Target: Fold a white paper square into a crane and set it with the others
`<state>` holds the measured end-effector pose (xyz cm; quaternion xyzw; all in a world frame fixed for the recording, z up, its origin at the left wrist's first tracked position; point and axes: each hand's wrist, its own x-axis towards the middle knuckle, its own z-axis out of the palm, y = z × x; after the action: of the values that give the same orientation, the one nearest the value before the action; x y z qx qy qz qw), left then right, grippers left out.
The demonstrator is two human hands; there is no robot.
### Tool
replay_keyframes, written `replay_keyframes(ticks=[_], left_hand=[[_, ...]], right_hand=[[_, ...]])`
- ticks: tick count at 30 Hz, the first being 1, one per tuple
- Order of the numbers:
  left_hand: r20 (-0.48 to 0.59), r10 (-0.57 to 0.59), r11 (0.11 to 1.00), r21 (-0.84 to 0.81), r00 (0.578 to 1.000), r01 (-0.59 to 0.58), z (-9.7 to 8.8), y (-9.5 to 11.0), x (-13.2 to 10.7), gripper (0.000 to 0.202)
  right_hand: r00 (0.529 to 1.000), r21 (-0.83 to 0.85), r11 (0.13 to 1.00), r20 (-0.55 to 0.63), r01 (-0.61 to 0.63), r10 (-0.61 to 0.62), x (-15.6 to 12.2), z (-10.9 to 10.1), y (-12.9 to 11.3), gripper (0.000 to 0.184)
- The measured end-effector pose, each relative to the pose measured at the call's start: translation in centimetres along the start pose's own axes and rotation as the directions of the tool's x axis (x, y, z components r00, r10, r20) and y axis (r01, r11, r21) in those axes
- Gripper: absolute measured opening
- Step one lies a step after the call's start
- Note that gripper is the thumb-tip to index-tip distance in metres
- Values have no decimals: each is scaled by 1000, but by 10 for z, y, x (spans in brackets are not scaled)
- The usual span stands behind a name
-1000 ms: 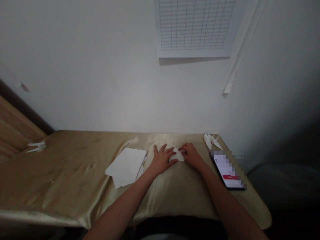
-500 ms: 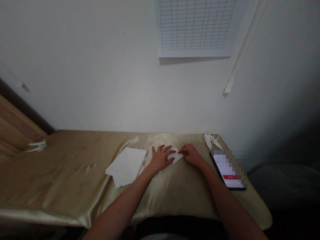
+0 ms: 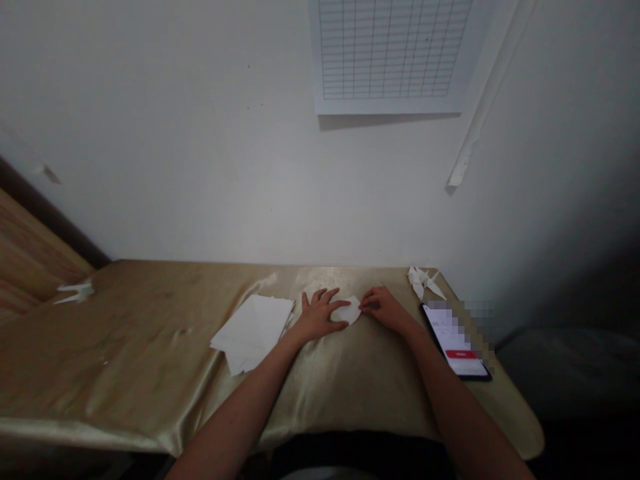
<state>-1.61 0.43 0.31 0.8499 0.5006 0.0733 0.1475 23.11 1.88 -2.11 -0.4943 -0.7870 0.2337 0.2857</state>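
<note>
A small folded white paper [image 3: 350, 311] lies on the gold cloth of the table [image 3: 125, 347], between my two hands. My left hand [image 3: 317, 315] rests flat on the paper's left part, fingers spread. On the paper's right edge my right hand [image 3: 383, 308] presses down with its fingertips drawn together. A stack of white sheets [image 3: 253, 331] lies just left of my left hand.
A lit phone [image 3: 456, 341] lies at the table's right side. Folded white paper figures [image 3: 423, 281] sit at the back right corner, and another white paper figure [image 3: 75, 292] at the far left. A gridded chart [image 3: 393, 53] hangs on the wall.
Both hands have shifted slightly away from me along the table with the paper. The paper looks smaller and more folded than a second ago.
</note>
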Motion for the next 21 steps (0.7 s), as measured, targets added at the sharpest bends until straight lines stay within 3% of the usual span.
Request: replay_keyframes(ticks=[11,21], left_hand=[[28,-21,1000,12,999,21,-4,1,0,61],[40,-27,1000,6,999,27,-5,1,1,62]], right_hand=[[999,-51,998,-35,25,-27,3,2,1,12],[998,-241,969,-52,-45,33,4,10,-7,12]])
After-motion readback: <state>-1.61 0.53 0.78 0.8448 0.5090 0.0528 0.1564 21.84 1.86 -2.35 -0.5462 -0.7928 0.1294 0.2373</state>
